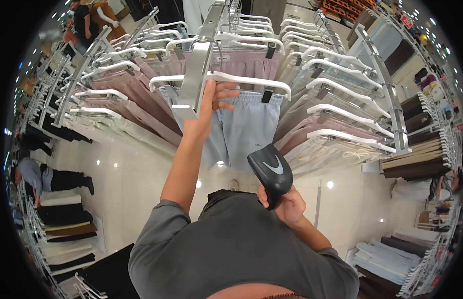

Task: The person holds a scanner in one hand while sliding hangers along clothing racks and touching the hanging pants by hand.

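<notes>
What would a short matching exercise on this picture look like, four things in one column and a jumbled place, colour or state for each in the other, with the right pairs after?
Things:
1. Handheld scanner
2. Left hand
3. Front centre garment
4. Floor

Places, colours, states:
A. Light blue, gathered at the waist
B. Glossy, reflecting lights
C. Gripped in the right hand
D. Raised at the front centre hanger

Right pairs: 1-C, 2-D, 3-A, 4-B.

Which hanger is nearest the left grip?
The white hanger foremost on the middle rail, bearing light blue pants; others hang behind it or on side rails, farther from the left grip.
</notes>
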{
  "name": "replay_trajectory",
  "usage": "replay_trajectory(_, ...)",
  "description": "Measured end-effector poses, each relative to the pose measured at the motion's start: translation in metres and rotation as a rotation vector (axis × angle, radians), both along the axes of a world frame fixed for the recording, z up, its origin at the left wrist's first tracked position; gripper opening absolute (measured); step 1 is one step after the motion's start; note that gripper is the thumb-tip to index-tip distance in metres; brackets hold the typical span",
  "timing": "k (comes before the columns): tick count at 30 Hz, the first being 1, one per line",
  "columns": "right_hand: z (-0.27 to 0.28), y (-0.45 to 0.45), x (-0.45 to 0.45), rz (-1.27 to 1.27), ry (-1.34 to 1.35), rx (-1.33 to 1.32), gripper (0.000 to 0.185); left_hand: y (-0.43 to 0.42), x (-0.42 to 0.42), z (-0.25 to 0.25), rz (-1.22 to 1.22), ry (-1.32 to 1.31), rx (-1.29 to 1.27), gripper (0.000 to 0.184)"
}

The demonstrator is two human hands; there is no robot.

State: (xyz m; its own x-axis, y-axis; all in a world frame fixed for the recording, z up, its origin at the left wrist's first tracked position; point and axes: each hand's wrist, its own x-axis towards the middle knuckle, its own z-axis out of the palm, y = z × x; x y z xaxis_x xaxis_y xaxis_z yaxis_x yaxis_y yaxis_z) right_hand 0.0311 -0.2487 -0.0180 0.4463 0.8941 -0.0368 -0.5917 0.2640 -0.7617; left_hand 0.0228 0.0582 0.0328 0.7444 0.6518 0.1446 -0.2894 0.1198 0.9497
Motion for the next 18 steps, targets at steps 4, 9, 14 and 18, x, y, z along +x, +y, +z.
replay_trajectory(4, -0.008, 0.012, -0.018, -0.085, 0.005, 0.032, 0.063, 0.015, 0.016, -0.002, -0.040, -0.005, 0.009, 0.037)
replay_trajectory(9, -0.010, 0.024, -0.035, -0.169, -0.019, 0.069, 0.064, 0.028, 0.027, 0.001, -0.064, -0.002, -0.001, 0.034)
replay_trajectory(14, -0.009, 0.030, -0.042, -0.201, -0.054, 0.053, 0.067, 0.037, 0.032, -0.001, -0.120, -0.045, -0.022, 0.031)
replay_trajectory(18, -0.010, 0.031, -0.043, -0.209, -0.071, 0.049, 0.069, 0.043, 0.035, -0.011, -0.104, -0.117, -0.072, 0.044)
